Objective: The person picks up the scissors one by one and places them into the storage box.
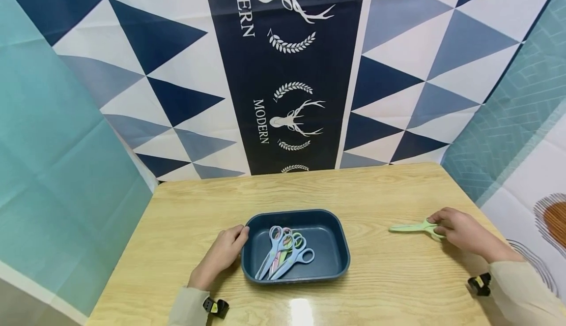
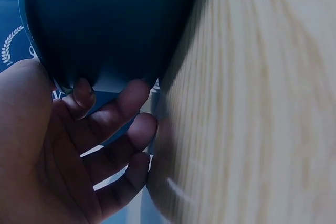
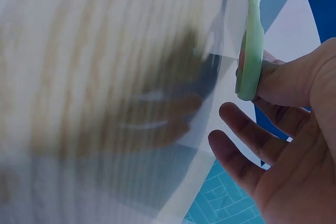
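Note:
A dark blue rectangular tray [image 1: 339, 267] sits near the middle of the wooden table. In its left half lie several scissors, with light blue scissors [image 1: 289, 262] on top and pink and green handles partly hidden beneath. My left hand [image 1: 223, 252] holds the tray's left edge, thumb at the rim and fingertips against the outer wall, as the left wrist view shows. Off to the right, my right hand [image 1: 460, 230] pinches the handle of light green scissors [image 1: 409, 228] between thumb and fingers. Their blades point left toward the tray. In the right wrist view the other fingers extend below the green handle [image 3: 253, 61].
The wooden table [image 1: 199, 203] reaches back to a patterned cloth wall [image 1: 300, 134] with triangles and deer heads. Teal cloth [image 1: 53, 168] hangs along the left side, and another cloth [image 1: 495, 134] borders the right edge. Each wrist wears a small black camera.

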A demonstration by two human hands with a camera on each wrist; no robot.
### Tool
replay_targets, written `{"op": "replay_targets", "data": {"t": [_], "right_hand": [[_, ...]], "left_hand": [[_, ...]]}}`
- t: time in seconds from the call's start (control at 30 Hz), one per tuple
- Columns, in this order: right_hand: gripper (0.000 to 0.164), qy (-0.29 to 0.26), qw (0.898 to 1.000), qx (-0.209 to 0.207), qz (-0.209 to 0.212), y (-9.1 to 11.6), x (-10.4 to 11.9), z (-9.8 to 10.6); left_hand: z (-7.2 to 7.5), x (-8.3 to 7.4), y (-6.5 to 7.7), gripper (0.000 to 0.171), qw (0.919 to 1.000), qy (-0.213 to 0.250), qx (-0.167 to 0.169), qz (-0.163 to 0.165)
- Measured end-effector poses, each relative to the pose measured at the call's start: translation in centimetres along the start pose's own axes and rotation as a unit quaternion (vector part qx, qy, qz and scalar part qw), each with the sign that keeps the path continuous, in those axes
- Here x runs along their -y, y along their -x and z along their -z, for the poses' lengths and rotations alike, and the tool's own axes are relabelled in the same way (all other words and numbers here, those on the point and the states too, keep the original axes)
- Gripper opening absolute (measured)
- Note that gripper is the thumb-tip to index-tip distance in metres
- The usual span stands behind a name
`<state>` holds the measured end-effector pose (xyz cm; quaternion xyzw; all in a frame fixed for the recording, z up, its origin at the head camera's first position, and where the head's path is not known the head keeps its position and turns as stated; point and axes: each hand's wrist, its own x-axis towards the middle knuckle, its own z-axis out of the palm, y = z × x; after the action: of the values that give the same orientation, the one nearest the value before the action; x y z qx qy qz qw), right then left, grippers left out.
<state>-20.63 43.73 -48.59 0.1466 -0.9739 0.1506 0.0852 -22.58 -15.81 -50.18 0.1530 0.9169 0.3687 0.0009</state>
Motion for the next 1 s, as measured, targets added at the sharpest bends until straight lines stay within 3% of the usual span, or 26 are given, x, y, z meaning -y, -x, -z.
{"op": "replay_targets", "data": {"t": [0.4, 0.8, 1.0], "right_hand": [[0.018, 0.003, 0.999, -0.016, 0.040, -1.3, 1.4, 0.0], [0.018, -0.015, 0.999, 0.006, 0.041, -2.7, 2.4, 0.3], [0.020, -0.005, 0.997, -0.029, 0.066, -3.2, 2.7, 0.2]], "left_hand": [[0.0, 0.1, 0.3, 0.046, 0.9999, 0.008, 0.006, 0.005], [0.0, 0.0, 0.3, 0.045, 0.9999, 0.007, 0.006, 0.005], [0.0, 0.1, 0.3, 0.045, 1.0000, 0.006, 0.006, 0.006]]}}
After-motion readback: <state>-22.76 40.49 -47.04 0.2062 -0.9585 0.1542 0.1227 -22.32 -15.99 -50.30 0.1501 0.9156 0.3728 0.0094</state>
